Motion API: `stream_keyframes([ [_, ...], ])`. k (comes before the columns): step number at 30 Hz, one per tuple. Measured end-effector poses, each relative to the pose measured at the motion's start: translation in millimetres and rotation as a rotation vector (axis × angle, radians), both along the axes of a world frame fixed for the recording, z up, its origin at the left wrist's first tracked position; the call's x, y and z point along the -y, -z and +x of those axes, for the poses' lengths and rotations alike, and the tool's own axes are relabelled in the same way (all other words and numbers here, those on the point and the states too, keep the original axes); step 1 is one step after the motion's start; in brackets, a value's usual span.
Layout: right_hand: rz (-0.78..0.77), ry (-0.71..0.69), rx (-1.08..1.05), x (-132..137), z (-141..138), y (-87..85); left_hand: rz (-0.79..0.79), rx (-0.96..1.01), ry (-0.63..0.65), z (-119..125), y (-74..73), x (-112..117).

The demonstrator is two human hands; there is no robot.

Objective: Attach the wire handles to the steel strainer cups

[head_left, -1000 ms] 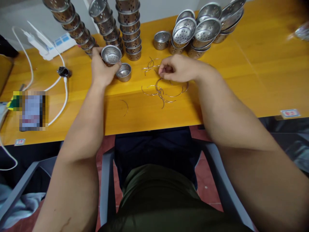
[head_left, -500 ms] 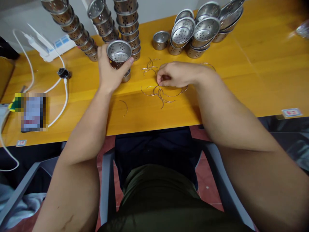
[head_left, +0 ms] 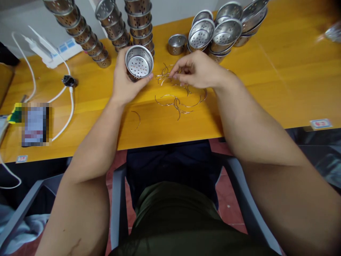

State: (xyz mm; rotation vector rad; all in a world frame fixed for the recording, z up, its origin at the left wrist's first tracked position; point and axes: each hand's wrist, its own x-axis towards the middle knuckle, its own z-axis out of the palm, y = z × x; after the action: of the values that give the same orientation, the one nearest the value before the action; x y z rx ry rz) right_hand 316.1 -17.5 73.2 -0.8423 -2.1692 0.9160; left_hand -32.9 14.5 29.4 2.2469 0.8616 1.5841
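Observation:
My left hand (head_left: 125,83) is wrapped round a small perforated steel cup (head_left: 139,64), lifted off the table and tilted so its holed bottom faces me. My right hand (head_left: 195,73) hovers just to the right of it with fingertips pinched on a thin curved wire piece (head_left: 166,75). Below both hands a loose heap of curved wire handles (head_left: 179,101) lies on the yellow table (head_left: 279,81). One lone wire (head_left: 137,118) lies nearer the front edge.
Tall leaning stacks of perforated cups (head_left: 90,39) stand at the back left, a pile of wider strainer cups (head_left: 221,30) at the back right, and a single cup (head_left: 176,43) between. A white power strip (head_left: 57,53) with cables lies at left.
My left hand lifted the cup off the table, moved it right and tilted it toward me. My right hand rose from the wire heap toward the cup with a wire pinched.

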Motion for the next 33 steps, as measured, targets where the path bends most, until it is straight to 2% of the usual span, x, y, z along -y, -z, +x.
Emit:
stream_keyframes([
  [3,-0.014,-0.004,-0.034,-4.7,0.5,4.3,-0.077,0.001,0.013,6.1,-10.2,15.0],
  [6,-0.031,-0.035,-0.051,-5.6,0.5,5.4,-0.111,0.027,0.072,9.9,-14.4,21.8],
  [12,-0.022,-0.016,-0.104,-8.8,2.0,6.3,-0.128,0.092,0.150,12.6,-12.6,13.7],
  [16,-0.122,0.077,-0.209,-6.8,-0.5,3.7,-0.147,0.109,0.265,11.7,-3.9,1.2],
  [19,-0.109,0.132,-0.227,-2.0,-4.1,-0.8,-0.161,0.108,0.309,12.3,6.4,-6.3],
  [22,-0.068,0.158,-0.226,3.0,-8.2,-5.6,-0.091,0.133,0.357,14.8,18.9,-13.5],
  [25,0.000,0.198,-0.270,4.5,-12.7,-8.8,-0.009,0.213,0.350,17.9,29.1,-18.3],
  [30,0.156,0.216,-0.365,7.1,-24.4,-8.7,-0.117,0.158,0.265,23.7,38.1,-12.6],
  [33,0.216,0.154,-0.361,17.1,-35.4,-9.1,-0.109,0.175,0.315,30.0,43.4,-7.4],
])
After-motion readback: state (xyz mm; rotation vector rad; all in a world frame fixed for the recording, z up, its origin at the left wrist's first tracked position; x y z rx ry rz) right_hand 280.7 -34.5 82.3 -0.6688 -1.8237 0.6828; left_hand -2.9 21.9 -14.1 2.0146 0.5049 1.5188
